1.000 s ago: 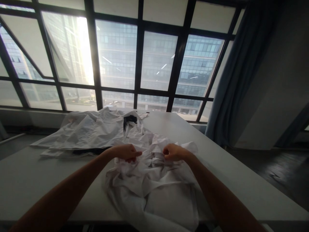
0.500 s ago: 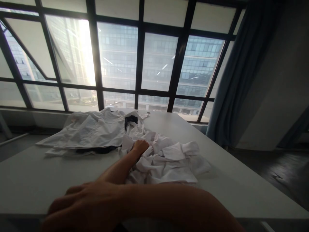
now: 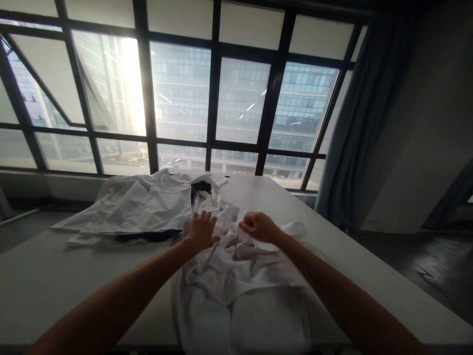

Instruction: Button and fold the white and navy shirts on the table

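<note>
A crumpled white shirt (image 3: 236, 276) lies before me, its lower part spread toward the near table edge and blurred there. My left hand (image 3: 202, 230) rests on its upper left part, fingers spread and lying over the cloth. At the upper right of the same shirt, my right hand (image 3: 258, 227) is closed in a fist with the fabric at its fingertips. Other white clothing (image 3: 140, 204) lies flatter to the left, with a dark strip along its near edge and a dark patch (image 3: 200, 187) by its right end.
The clothes lie on a long white table (image 3: 254, 190) reaching toward a wall of dark-framed windows (image 3: 181, 88). A blue curtain (image 3: 342, 162) hangs at the right. One window pane at the left (image 3: 44, 74) is tilted open.
My right arm, which crossed in front toward the left, is now over the shirt's right side. The left hand has shifted slightly left and opened. The shirt now spreads nearer to me.
</note>
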`<state>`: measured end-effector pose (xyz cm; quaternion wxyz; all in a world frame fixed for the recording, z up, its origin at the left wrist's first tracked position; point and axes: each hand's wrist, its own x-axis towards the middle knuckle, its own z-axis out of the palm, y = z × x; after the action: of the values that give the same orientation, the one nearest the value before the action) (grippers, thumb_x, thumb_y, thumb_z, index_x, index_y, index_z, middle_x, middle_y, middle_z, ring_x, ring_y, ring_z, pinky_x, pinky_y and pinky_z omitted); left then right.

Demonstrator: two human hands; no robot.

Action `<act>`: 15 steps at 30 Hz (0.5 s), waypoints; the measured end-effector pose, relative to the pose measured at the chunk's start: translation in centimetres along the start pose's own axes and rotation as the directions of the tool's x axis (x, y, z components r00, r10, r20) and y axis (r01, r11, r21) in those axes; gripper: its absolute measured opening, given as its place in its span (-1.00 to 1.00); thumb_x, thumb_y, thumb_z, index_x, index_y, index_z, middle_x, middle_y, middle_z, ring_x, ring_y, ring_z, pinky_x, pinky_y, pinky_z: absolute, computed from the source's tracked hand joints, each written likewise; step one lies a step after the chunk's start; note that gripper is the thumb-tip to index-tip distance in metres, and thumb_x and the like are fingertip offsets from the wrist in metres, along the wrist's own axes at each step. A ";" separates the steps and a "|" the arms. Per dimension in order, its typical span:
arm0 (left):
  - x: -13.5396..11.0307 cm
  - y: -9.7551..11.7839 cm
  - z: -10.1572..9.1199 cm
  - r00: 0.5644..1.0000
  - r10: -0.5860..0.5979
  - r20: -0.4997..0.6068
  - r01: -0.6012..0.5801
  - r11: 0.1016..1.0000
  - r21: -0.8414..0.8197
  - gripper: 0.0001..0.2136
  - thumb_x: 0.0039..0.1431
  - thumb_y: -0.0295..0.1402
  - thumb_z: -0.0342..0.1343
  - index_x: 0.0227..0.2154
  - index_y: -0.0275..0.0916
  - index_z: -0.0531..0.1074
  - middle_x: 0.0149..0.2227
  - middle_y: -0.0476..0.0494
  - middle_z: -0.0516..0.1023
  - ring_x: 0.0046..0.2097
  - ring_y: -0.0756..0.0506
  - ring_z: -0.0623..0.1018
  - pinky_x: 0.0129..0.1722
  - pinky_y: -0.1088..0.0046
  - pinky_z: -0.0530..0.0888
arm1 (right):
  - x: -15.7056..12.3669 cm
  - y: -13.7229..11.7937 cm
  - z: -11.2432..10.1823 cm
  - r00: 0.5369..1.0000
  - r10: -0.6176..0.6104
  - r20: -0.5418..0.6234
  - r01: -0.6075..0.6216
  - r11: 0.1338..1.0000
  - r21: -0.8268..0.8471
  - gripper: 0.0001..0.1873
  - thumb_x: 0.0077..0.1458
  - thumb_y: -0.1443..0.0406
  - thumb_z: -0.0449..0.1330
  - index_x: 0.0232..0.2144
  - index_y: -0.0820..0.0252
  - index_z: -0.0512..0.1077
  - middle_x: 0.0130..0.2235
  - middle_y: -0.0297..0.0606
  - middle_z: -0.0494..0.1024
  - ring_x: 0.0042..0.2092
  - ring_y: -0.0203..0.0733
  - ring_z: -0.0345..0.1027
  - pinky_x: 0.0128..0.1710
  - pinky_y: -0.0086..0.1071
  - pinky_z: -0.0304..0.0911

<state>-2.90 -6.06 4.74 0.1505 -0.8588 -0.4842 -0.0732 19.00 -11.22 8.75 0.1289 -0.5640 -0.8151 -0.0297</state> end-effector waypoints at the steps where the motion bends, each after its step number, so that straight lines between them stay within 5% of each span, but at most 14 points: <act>1: -0.5 -0.7 -0.3 0.997 -0.066 0.052 0.065 0.998 0.003 -0.31 0.06 -0.02 0.20 0.17 -0.38 0.29 0.14 -0.55 0.36 0.14 -0.47 0.35 0.06 -0.07 0.28 | -0.3 3.4 -0.1 0.976 0.215 0.014 -0.214 0.975 -0.057 -0.63 0.17 0.11 0.13 -0.20 0.30 0.53 -0.15 -0.03 0.57 -0.17 -0.12 0.44 -0.20 -0.37 0.25; 4: -1.5 -2.4 -1.0 0.948 -0.107 0.301 0.132 0.989 -0.065 -0.20 0.01 -0.01 0.24 0.24 -0.38 0.19 0.12 -0.53 0.40 0.12 -0.42 0.41 0.04 0.05 0.35 | -1.9 10.4 0.5 0.841 0.498 0.212 -0.477 0.867 -0.145 -0.18 -0.07 0.02 0.32 0.15 0.37 0.33 0.11 0.14 0.41 0.07 0.10 0.34 -0.02 -0.26 0.23; 8: -2.0 -3.5 -2.9 0.895 0.174 0.410 -0.090 0.972 -0.218 -0.60 -0.02 -0.36 0.25 -0.05 -0.29 0.49 -0.05 -0.27 0.57 -0.04 -0.24 0.55 -0.10 0.39 0.44 | -4.4 12.1 0.0 0.776 0.412 0.478 -0.450 0.892 -0.040 -0.35 -0.12 0.08 0.33 0.00 0.34 0.46 0.00 0.04 0.51 0.00 0.08 0.40 -0.06 -0.28 0.27; 11: -2.8 -5.6 -6.6 0.812 0.344 0.472 -0.162 0.909 -0.384 -0.76 -0.05 -0.50 0.19 -0.26 -0.26 0.56 -0.24 -0.06 0.63 -0.20 -0.12 0.58 -0.23 0.53 0.44 | -5.4 10.8 -3.5 0.704 0.283 0.651 -0.415 0.908 0.054 -0.47 -0.23 0.10 0.37 -0.20 0.29 0.52 -0.19 -0.10 0.57 -0.14 0.02 0.46 -0.20 -0.32 0.31; 13: -3.1 -8.7 -9.8 0.792 0.369 0.487 -0.098 0.864 -0.494 -0.78 0.02 -0.44 0.16 -0.22 -0.25 0.55 -0.24 0.00 0.63 -0.20 -0.08 0.57 -0.24 0.57 0.44 | -5.1 9.9 -6.8 0.753 0.161 0.638 -0.374 0.903 0.213 -0.51 -0.18 0.06 0.35 -0.24 0.27 0.52 -0.20 -0.14 0.57 -0.16 -0.03 0.46 -0.22 -0.35 0.32; 15: -2.8 -13.3 -13.1 0.820 0.341 0.459 -0.063 0.851 -0.521 -0.78 0.07 -0.33 0.15 -0.23 -0.28 0.55 -0.24 -0.01 0.62 -0.20 -0.07 0.55 -0.21 0.56 0.45 | -3.6 9.2 -10.0 0.832 0.045 0.553 -0.298 0.877 0.377 -0.51 -0.12 0.01 0.31 -0.21 0.24 0.50 -0.13 -0.15 0.54 -0.11 -0.06 0.44 -0.18 -0.35 0.33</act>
<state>-15.42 -6.17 18.82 -0.2027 -0.9020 -0.3752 0.0677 30.48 -13.10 16.61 0.0284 -0.5777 -0.7472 0.3272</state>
